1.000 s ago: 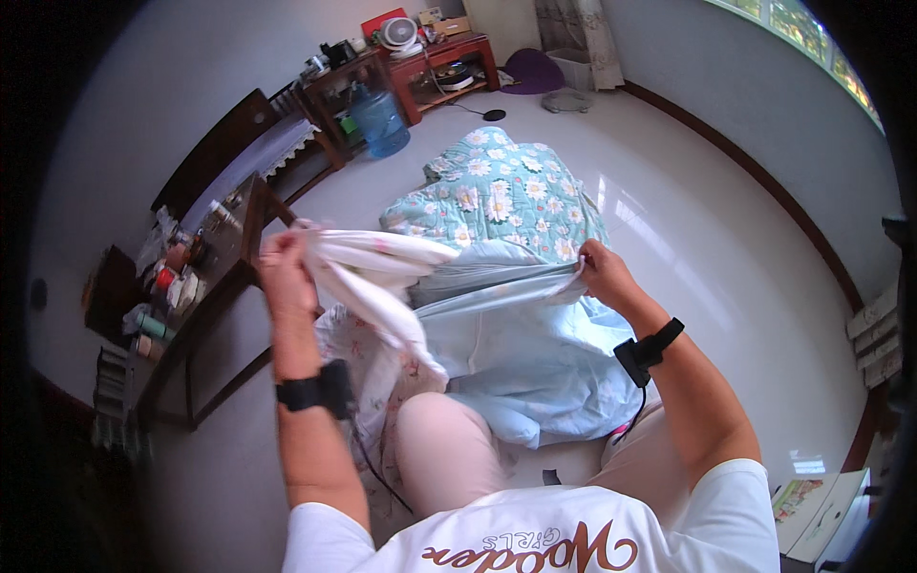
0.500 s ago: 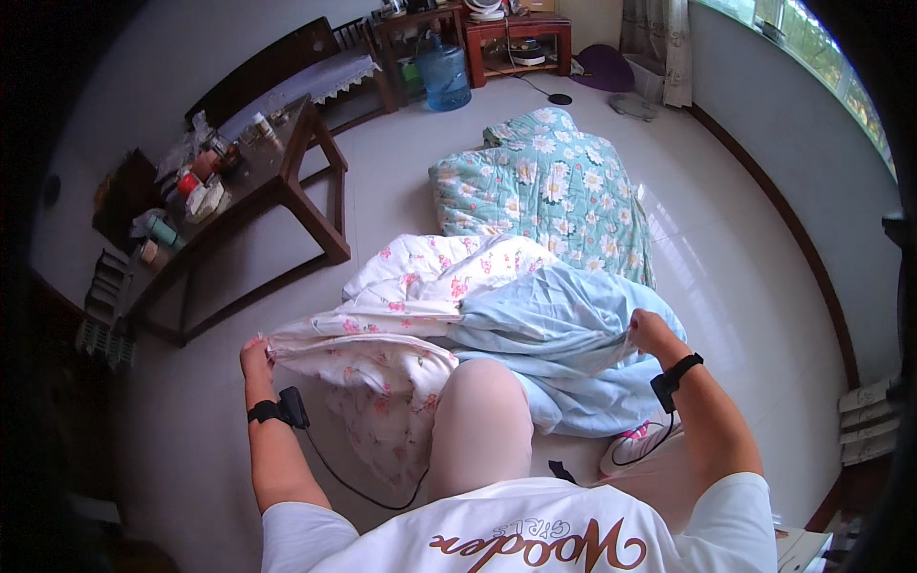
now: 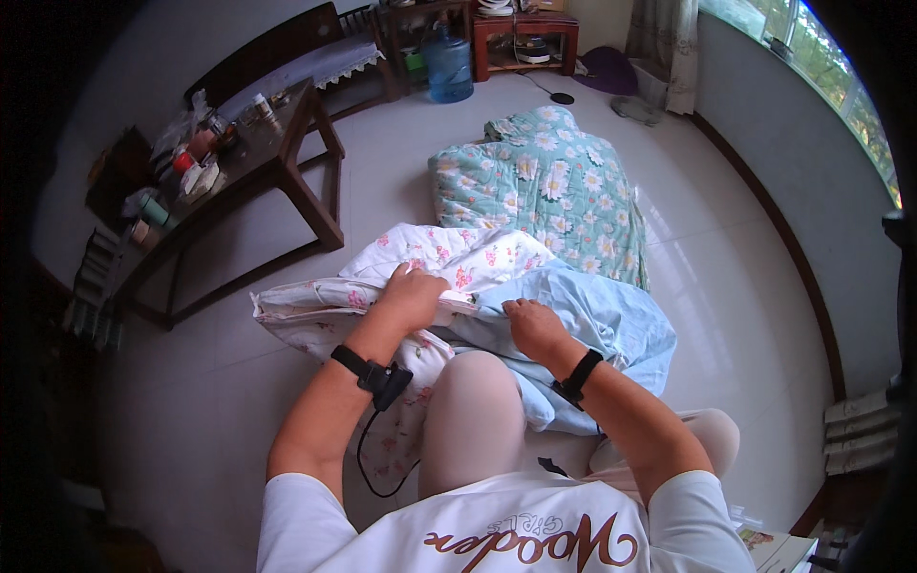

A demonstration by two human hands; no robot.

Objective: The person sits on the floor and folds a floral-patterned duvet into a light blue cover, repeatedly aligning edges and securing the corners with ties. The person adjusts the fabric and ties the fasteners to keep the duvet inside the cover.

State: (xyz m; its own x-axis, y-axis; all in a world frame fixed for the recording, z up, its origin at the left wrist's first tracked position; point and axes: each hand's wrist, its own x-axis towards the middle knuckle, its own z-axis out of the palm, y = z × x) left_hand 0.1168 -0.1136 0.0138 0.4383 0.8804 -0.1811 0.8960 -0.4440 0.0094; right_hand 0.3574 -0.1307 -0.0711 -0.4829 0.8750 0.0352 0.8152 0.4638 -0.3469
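Observation:
In front of my bent knee, a white quilt with pink flowers lies rumpled on the floor. Light blue cloth is bunched against its right side; whether the two are one piece I cannot tell. My left hand is bent over the flowered fabric near the middle, its fingertips partly hidden. A little to the right, my right hand has its fingers curled on the blue cloth close to where the two fabrics meet. A folded flap of the flowered quilt sticks out left, under my left wrist.
Beyond the fabrics lies a folded green quilt with daisies. A dark wooden table with bottles and clutter stands at left. Farther back are a bench, a blue water jug and a red-brown stand.
Both hands have come inward from the outer edges of the fabric to its middle. The left-hand flap, earlier pulled out by my left hand, now lies folded and released.

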